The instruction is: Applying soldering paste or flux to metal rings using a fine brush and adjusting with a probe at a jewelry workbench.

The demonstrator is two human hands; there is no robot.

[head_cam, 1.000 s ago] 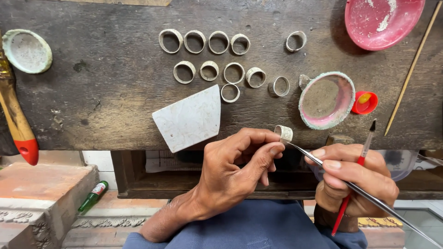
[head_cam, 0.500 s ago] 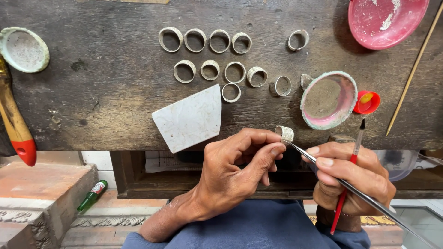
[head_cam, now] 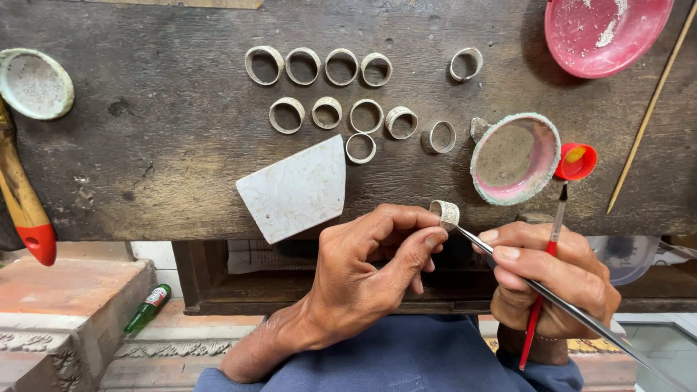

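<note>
While the left hand (head_cam: 363,279) pinches a ring (head_cam: 445,213), the right hand (head_cam: 552,279) grips a probe (head_cam: 573,308) and brush (head_cam: 541,287); tip apparently working the band. Next: steady pressure.

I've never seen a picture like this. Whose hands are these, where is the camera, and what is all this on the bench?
The camera sits on a person's head, looking down at their own bare hands. The left hand pinches a patterned silver ring at its fingertips. The right hand holds a thin metal rod, its tip at the ring, plus a red-handled brush. On the dark wooden bench lie eleven more silver rings, a white tile shard, a pink-stained round dish, a small red cap and a red plastic bowl.
</note>
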